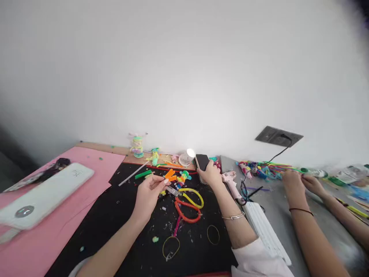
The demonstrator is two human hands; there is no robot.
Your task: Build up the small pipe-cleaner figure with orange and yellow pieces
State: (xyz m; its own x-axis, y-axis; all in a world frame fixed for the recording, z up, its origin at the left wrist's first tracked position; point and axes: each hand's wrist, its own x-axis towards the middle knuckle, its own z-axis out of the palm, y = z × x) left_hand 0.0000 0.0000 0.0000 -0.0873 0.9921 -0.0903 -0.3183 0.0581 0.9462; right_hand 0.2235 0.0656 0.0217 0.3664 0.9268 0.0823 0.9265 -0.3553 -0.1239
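An orange fuzzy piece (170, 176), made of short, plush-looking strips that fan out, is above the far part of the black mat (121, 234), pinched between the thumb and index finger of the left hand (148, 191), whose arm reaches in from the mat's near edge. The right hand (212, 174), palm down, lies over a flat, dark slab with rounded corners (202, 162) at the mat's far right; thumb and fingers sit at its sides, but I cannot tell whether they grip. On the mat, near its middle, a rounded yellow loop (202, 199) and an orange-red loop (190, 221) adjoin each other. A small, fuzzy, multicoloured figure (183, 178) is at the mat's far side. Smooth pink sheets (96, 179) spread left of the mat; a pale pink glue gun (232, 186) lies to its right.
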